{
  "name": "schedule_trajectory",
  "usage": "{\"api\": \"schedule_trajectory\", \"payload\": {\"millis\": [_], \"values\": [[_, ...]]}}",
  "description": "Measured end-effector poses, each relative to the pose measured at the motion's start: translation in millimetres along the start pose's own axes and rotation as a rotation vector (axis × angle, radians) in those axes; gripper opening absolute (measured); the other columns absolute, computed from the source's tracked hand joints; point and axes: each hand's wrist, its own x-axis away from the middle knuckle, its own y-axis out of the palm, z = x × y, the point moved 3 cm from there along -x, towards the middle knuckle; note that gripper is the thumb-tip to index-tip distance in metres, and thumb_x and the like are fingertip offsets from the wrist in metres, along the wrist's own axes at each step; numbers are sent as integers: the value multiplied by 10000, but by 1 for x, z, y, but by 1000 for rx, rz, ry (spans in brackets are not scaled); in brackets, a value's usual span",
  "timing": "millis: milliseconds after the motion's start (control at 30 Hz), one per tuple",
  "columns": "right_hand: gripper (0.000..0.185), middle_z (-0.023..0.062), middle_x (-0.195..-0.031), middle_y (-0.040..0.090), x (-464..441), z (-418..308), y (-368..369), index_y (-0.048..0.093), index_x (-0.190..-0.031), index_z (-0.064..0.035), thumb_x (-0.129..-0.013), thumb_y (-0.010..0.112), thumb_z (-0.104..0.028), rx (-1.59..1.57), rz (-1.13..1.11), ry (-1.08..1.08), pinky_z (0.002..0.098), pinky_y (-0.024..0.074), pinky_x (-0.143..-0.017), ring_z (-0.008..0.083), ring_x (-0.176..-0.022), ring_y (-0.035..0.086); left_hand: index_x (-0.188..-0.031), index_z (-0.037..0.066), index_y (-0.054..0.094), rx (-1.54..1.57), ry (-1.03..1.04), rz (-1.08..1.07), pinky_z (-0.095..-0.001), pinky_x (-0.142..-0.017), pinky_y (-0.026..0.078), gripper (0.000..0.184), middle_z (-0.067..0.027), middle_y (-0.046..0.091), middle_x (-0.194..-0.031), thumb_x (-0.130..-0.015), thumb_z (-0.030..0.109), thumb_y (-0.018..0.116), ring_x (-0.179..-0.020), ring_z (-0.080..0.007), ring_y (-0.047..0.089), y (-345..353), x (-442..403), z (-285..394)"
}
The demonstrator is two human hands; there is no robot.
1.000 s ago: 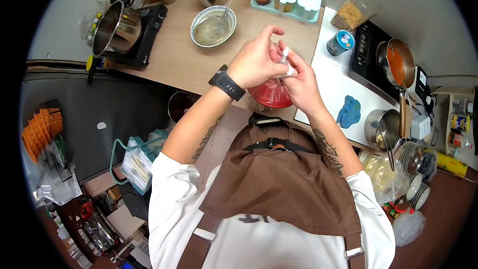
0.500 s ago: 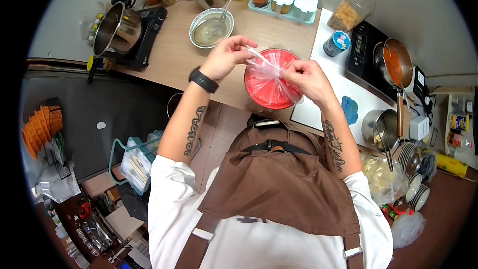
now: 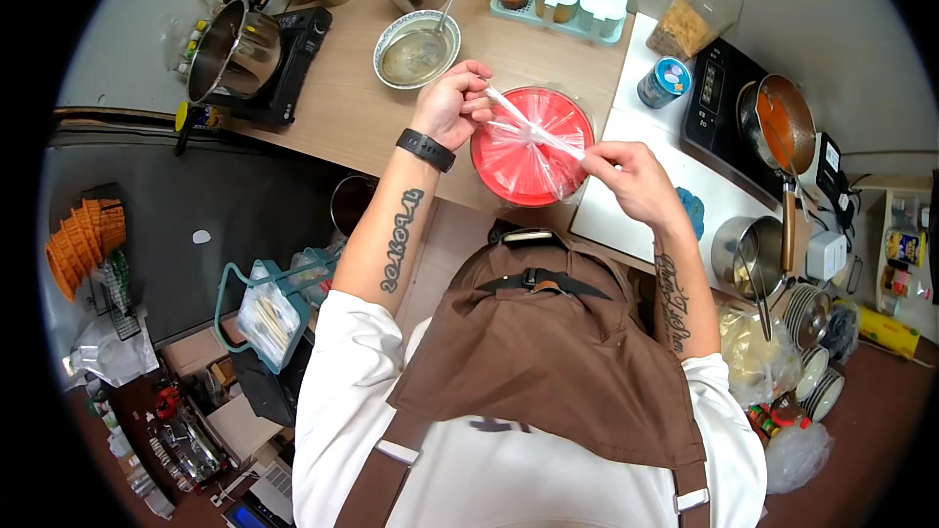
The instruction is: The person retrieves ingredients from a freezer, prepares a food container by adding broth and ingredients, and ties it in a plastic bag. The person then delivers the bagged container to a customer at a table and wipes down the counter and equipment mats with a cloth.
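A round red tub or lid [image 3: 509,174] sits near the front edge of the wooden counter, wrapped in a clear plastic bag [image 3: 534,133]. The bag is gathered to a point over the middle, with two twisted ends stretched out to either side. My left hand [image 3: 455,106], a black watch at its wrist, is closed on one end at the upper left. On the right, my right hand [image 3: 631,181] pinches the other end between thumb and fingers. Whatever lies beneath the red surface is hidden.
Behind my left hand stands a bowl [image 3: 416,49] with a ladle in it. A pot [image 3: 235,51] is by a black stove at left. To the right are a blue can [image 3: 664,82], an induction cooker [image 3: 722,108], a pan of orange sauce [image 3: 780,122] and a saucepan [image 3: 743,252].
My hands have moved apart, the right one down and to the right. The bag's ends are now drawn out long and tight from the gathered middle.
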Motion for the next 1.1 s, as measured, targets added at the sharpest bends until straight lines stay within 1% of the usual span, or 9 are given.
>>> {"api": "schedule_trajectory", "payload": {"millis": [200,500,633,700,733,767,867,1000,1100], "values": [[172,46,-833,627,10,22,4,657,-796,12,-887,583,-114,50,-72,-137,289,432,-767,153,-831,541,-970,66,484,134,3,110,-261,-511,339,186,8,361,-651,-855,-77,454,-479,-91,320,-48,-16,14],[178,23,-813,611,32,63,-5,634,-800,28,-913,568,-93,-478,-69,41,248,423,-747,112,-776,529,-1078,69,461,-29,94,76,-257,-599,410,230,2,438,-702,-887,-56,491,-596,-118,431,-14,0,2],[397,44,-899,620,9,-43,17,573,-1295,2,-901,553,-36,-478,-100,-192,286,475,-792,119,-821,572,-1225,55,435,-492,235,-240,-298,-785,507,350,-81,589,-917,-904,-3,562,-820,-163,603,45,70,29],[588,106,-1089,627,1,-57,37,391,-1472,-39,-903,541,-28,-188,-162,-7,302,489,-843,134,-881,592,-1341,48,379,-661,235,-335,-304,-887,509,490,-94,602,-1085,-904,18,599,-1034,-155,609,63,88,13],[578,176,-1313,539,-7,-60,45,412,-1452,-44,-887,530,-16,19,-29,-179,317,490,-898,202,-951,616,-1356,50,369,-789,322,-308,-298,-890,506,512,-94,593,-1109,-900,11,597,-1050,-148,598,75,92,7],[576,185,-1344,513,-10,-58,46,422,-1441,-44,-875,525,-8,176,42,-251,328,488,-913,236,-980,614,-1372,53,358,-921,394,-283,-292,-894,504,533,-94,583,-1133,-897,5,596,-1065,-142,586,86,94,3],[595,236,-1366,470,-15,-64,48,460,-1396,-51,-809,529,19,411,129,-322,385,471,-990,389,-1129,571,-1387,51,344,-854,455,-292,-262,-835,498,555,-71,600,-1043,-889,-19,578,-974,-120,589,78,83,-2],[576,238,-1261,534,-20,-67,57,487,-1366,-33,-802,594,9,576,302,-517,413,477,-991,370,-1120,596,-1360,45,400,-507,251,-427,-198,-643,443,480,-27,601,-831,-906,19,554,-741,-66,553,68,74,-5],[498,129,-1118,626,-47,-16,59,484,-1345,-2,-856,582,5,-338,83,-195,356,491,-965,254,-1047,641,-1343,52,440,-472,77,-521,-176,-522,381,442,3,594,-707,-917,60,558,-616,-37,507,67,57,9]]}}
